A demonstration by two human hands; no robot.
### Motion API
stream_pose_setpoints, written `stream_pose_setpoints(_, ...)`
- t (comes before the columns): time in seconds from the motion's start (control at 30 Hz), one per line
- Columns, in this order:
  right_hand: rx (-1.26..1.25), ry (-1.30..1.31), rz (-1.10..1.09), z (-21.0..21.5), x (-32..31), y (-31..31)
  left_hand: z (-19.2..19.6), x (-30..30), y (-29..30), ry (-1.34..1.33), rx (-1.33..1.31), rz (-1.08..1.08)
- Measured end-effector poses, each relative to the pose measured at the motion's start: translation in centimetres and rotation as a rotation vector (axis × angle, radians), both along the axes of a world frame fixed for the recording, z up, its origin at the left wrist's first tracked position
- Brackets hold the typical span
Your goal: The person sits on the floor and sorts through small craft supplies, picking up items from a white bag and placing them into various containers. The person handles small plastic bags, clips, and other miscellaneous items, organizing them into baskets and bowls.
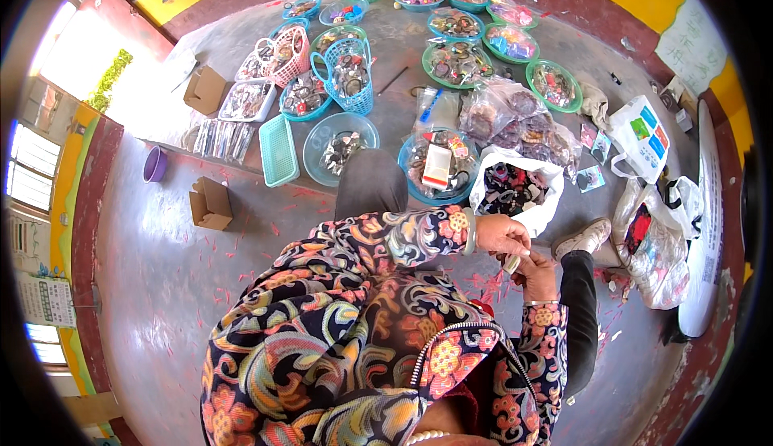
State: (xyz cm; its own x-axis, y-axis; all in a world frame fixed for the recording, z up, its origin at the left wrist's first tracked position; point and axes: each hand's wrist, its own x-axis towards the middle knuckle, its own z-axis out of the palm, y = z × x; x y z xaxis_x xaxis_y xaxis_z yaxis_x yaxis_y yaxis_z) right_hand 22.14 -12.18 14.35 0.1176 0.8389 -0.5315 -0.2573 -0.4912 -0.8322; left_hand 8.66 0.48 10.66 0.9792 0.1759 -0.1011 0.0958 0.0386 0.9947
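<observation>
The floor (161,261) was the largest thing in view, grey concrete strewn with small red scraps, thickest just in front of the white bag. That white bag (515,188), open and full of dark, mixed small pieces, sat just ahead of the hands and served as the anchor for everything else. Beyond the bag, farther from the person, lay clear plastic bags (515,120) of similar pieces, and beyond those a spread of green and blue bowls (459,61) already filled with sorted items. Left of the bag stood a blue bowl (439,168) holding a small white and red box, then a clear bowl (340,148), a teal tray (279,150) and a blue basket (348,76). Right of the bag lay another white carrier bag (640,136).

Just near the bag's lower edge, the left hand (501,235) and right hand (535,273) met over the lap. The fingers of both were closed on a small pale piece (513,264), pinched between them; what exactly it was could not be told.

Judging by the many filled bowls, much sorting looked done. The full bag and the unopened plastic bags suggested plenty was left, with one piece in hand at that moment.
</observation>
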Motion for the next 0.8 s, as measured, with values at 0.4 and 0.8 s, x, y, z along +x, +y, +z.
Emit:
stream_pose_setpoints(0.4,0.034,-0.444,0.192,-0.3,0.2,0.3,2.2,-2.8,-0.8,0.205,-0.386,0.075)
stream_pose_setpoints(0.8,0.278,-0.506,0.112,-1.3,0.0,-0.5,0.2,-2.5,-0.8,0.163,-0.690,0.114)
